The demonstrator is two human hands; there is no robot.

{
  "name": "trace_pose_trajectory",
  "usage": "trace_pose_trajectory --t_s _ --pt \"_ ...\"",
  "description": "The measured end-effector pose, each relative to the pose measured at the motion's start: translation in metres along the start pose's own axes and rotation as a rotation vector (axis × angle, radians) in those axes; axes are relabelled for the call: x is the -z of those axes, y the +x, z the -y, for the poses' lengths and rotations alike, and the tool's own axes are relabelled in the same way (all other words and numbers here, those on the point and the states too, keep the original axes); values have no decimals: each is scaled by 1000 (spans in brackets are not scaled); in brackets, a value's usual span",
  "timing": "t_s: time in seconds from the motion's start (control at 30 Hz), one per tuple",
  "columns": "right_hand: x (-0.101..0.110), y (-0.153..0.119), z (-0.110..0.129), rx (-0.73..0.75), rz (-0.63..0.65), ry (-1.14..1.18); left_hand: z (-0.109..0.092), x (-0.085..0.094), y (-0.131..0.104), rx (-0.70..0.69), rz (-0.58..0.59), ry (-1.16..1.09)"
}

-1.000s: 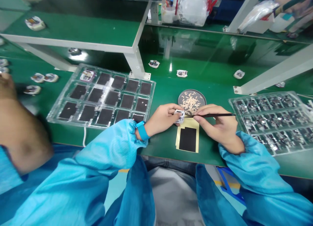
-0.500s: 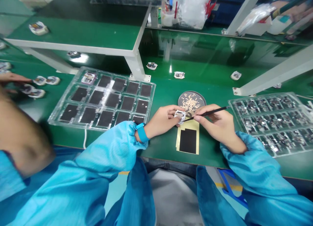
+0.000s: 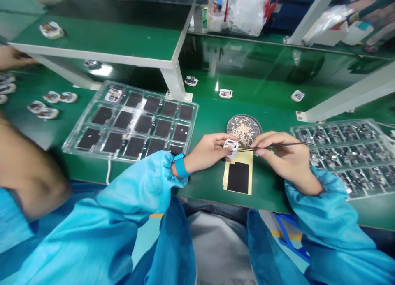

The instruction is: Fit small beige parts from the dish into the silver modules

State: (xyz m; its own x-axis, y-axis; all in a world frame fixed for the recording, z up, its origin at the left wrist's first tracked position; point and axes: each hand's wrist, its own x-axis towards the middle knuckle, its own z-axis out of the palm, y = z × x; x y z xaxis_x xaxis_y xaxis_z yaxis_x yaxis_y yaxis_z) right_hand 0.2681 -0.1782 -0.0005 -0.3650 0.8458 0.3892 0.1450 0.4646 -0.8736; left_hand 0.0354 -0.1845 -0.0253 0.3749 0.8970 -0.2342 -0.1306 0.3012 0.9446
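Note:
My left hand (image 3: 210, 153) grips a small white rounded housing (image 3: 231, 148) with parts inside, its open face turned up. Black tweezers (image 3: 271, 146) are held in my right hand (image 3: 285, 155), their tips pointing left, close to the housing's right edge. Whether the tips touch it I cannot tell. Just behind both hands sits a round grey dish (image 3: 258, 126) of small beige pieces. A yellow backing sheet (image 3: 250, 182) bearing a black rectangle (image 3: 238, 177) lies on the bench in front of them.
A clear compartment tray (image 3: 69, 143) with black pads stands at left, another clear tray (image 3: 352, 196) of small metallic parts at right. Similar housings (image 3: 226, 93) lie at the back. White shelf legs (image 3: 174, 81) rise nearby. A co-worker's arm (image 3: 27, 170) reaches in at far left.
My right hand has shifted right with the tweezers, drawing their tips back from the housing. The housing has moved slightly right. The co-worker's hand has moved away from the housings at left.

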Motion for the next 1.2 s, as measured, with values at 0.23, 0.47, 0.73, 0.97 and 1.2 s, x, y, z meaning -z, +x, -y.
trace_pose_trajectory --t_s 0.23,0.47,0.73,0.97,1.2 --pt "-4 -1 -4 -17 97 -13 0 1 -2 -36 7 89" --pt "-12 -2 -3 123 -101 -47 -7 -2 -5 64 104 -126" --pt "-15 -4 -6 184 -97 -124 -11 -3 -6 101 115 -136" --pt "-28 -4 -11 112 -227 28 -8 1 -6 86 169 -151" --pt "23 19 -1 18 -577 -80 -4 1 -6 53 104 -44"
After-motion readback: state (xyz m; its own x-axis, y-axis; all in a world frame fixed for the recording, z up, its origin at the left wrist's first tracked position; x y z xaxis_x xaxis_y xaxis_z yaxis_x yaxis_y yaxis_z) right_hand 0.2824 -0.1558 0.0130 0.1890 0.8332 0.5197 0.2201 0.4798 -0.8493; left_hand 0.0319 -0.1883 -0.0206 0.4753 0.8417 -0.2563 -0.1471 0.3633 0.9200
